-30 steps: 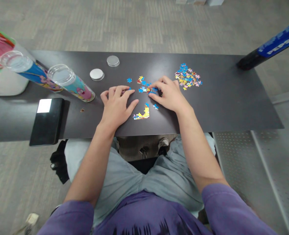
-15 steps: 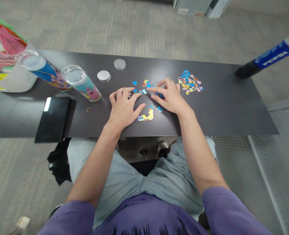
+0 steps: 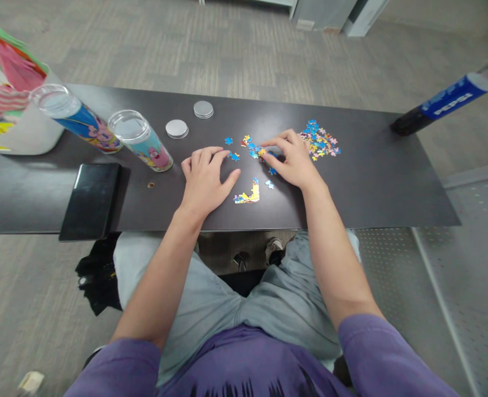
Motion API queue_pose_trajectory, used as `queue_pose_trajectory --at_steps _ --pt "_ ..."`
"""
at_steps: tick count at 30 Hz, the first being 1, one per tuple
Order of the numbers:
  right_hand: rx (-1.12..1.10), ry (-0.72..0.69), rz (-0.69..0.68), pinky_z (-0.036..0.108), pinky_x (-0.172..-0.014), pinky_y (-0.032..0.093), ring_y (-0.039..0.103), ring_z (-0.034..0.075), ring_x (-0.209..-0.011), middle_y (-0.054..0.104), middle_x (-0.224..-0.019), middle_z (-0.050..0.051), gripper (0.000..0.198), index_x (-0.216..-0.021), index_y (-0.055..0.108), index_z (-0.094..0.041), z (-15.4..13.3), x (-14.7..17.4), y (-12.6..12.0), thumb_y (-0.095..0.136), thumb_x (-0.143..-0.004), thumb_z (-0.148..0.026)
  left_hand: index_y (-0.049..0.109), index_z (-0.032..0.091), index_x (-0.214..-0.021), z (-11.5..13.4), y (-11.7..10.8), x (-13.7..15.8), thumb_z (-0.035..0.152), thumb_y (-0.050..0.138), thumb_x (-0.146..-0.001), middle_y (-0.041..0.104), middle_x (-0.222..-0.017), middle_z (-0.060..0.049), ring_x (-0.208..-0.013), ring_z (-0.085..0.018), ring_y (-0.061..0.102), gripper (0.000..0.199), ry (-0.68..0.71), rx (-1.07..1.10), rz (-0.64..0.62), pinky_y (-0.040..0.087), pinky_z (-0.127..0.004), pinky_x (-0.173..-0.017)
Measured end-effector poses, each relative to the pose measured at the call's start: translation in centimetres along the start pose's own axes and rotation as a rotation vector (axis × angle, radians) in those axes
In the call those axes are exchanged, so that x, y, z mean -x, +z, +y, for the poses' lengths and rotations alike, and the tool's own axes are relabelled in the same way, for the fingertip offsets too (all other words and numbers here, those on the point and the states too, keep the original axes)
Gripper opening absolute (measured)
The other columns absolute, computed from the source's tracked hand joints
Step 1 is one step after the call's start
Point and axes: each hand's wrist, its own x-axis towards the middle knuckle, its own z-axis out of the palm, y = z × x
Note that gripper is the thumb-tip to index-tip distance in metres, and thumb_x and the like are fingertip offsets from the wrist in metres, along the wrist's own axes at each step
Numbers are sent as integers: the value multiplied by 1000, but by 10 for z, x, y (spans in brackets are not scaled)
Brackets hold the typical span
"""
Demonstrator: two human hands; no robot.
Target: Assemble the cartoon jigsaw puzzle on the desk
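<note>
My left hand (image 3: 205, 175) rests on the dark table with its fingers spread, holding nothing. Its fingertips are beside a few loose blue puzzle pieces (image 3: 235, 157). At the fingertips of my right hand (image 3: 290, 157), between thumb and index finger, is a yellow puzzle piece (image 3: 262, 153). More blue pieces (image 3: 252, 150) lie just left of it, and some are partly hidden under the hand. Nearer to me is a joined L-shaped puzzle section (image 3: 250, 194), mostly yellow. A single pale blue piece (image 3: 269, 184) lies to its right.
A heap of mixed puzzle pieces (image 3: 322, 139) lies beyond my right hand. To the left stand two clear-topped printed canisters (image 3: 146, 144), a black tablet (image 3: 90, 201) and a white bin (image 3: 41, 132). Round lids (image 3: 176, 129) lie farther back. A Pepsi tube (image 3: 444, 105) stands at the right end.
My left hand has drawn slightly left, away from the pieces. My right thumb and index finger have shifted right, and a yellow piece now shows between them. Pieces in the middle have been shifted about.
</note>
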Motion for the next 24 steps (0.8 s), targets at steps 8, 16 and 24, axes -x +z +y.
queue_pose_trajectory --at_steps 8,16,24 --pt "-3 -14 -14 77 -133 50 71 50 -149 79 -151 15 33 -146 95 -39 0 -4 5 73 -123 -35 86 39 -173 -4 -3 1 52 72 -122 67 -198 -8 -180 -51 53 54 84 -17 -94 35 -79 -150" --pt "-2 112 51 78 -134 48 75 47 -140 80 -148 17 31 -143 94 -32 3 -7 4 74 -119 -32 89 38 -164 -7 -2 1 45 71 -124 76 -190 -6 -182 -46 55 45 171 35 -135 36 -78 -150" --pt "3 107 -19 73 -132 47 75 47 -147 82 -148 15 19 -131 92 -34 -7 -5 1 79 -118 -35 92 36 -142 -10 -1 0 39 74 -124 86 -175 -6 -173 -43 63 26 225 75 -117 43 -71 -143"
